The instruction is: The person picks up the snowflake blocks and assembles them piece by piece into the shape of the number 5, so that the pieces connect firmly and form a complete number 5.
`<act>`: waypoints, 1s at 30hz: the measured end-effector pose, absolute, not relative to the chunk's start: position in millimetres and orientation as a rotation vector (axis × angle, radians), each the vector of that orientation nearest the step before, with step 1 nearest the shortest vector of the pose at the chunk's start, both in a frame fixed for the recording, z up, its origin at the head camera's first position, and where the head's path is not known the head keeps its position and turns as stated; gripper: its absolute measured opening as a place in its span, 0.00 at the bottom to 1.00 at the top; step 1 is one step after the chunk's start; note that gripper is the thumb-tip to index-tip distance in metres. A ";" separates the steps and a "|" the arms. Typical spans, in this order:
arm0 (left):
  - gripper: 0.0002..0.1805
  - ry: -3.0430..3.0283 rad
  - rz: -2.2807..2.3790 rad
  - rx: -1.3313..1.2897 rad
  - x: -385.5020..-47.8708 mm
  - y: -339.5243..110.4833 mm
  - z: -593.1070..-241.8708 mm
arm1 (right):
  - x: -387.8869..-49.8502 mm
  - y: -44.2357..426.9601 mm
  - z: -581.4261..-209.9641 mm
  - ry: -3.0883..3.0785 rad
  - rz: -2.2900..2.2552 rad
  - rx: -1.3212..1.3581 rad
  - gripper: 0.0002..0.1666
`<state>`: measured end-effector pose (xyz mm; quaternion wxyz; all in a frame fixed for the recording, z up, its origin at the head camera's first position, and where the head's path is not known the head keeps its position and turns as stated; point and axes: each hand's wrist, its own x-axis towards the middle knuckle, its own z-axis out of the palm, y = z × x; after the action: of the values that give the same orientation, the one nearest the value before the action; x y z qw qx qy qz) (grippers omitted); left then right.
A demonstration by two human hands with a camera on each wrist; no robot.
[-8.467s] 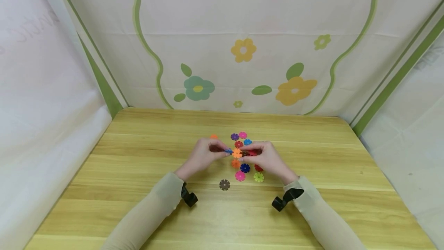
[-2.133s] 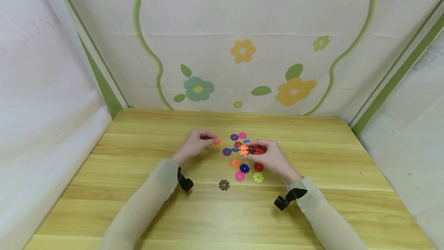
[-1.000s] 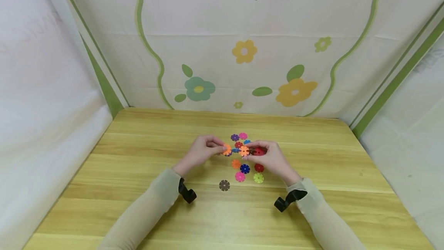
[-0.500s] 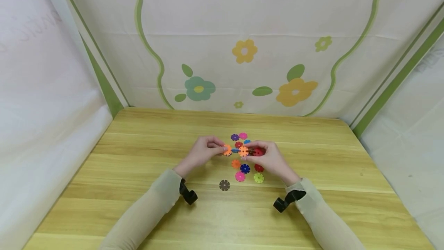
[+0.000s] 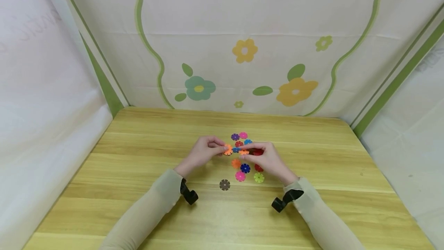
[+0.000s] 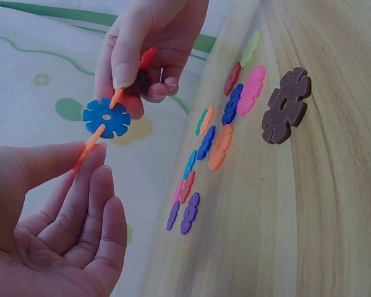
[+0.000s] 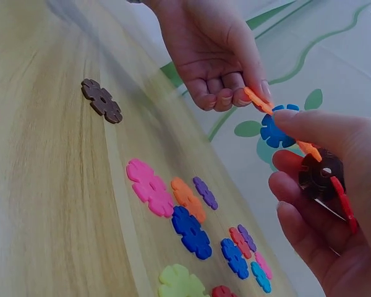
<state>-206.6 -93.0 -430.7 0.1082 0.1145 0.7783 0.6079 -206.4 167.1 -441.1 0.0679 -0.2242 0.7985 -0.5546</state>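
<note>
My left hand (image 5: 204, 152) pinches an orange notched flower disc (image 6: 89, 146) between thumb and fingers. Its edge meets the rim of a blue flower disc (image 6: 106, 119), apparently at a slot. A second orange disc (image 7: 309, 150) joins the blue one on its other side, followed by a brown disc (image 7: 319, 177) and a red disc (image 7: 344, 204), making one chain. My right hand (image 5: 266, 160) holds this chain, thumb over the second orange disc and the brown and red discs within the fingers. In the head view the right fingers partly hide the brown and red discs.
Several loose flower discs lie on the wooden table (image 5: 138, 173) beneath and around the hands. A brown one (image 5: 224, 184) is nearest the front, a yellow-green one (image 5: 258, 177) near the right hand. White printed cloth (image 5: 222, 49) walls the back and sides.
My left hand picked up the orange disc on the left and brought it to the chain's blue disc. Over the last half second, the right hand has tilted the chain.
</note>
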 end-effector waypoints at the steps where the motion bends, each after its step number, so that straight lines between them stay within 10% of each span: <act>1: 0.09 2.289 1.788 0.337 -206.5 -92.8 -430.5 | -206.3 167.0 -441.3 2.408 -1.672 -0.668 0.14; 30: 0.07 2.273 1.846 0.337 -198.5 -80.1 -431.5 | -204.5 161.7 -445.6 2.456 -1.788 -0.702 0.05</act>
<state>-198.5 -80.1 -431.5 0.0966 0.1139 0.7675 0.6234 -204.5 161.7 -445.6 0.0121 -0.2251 0.7876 -0.5734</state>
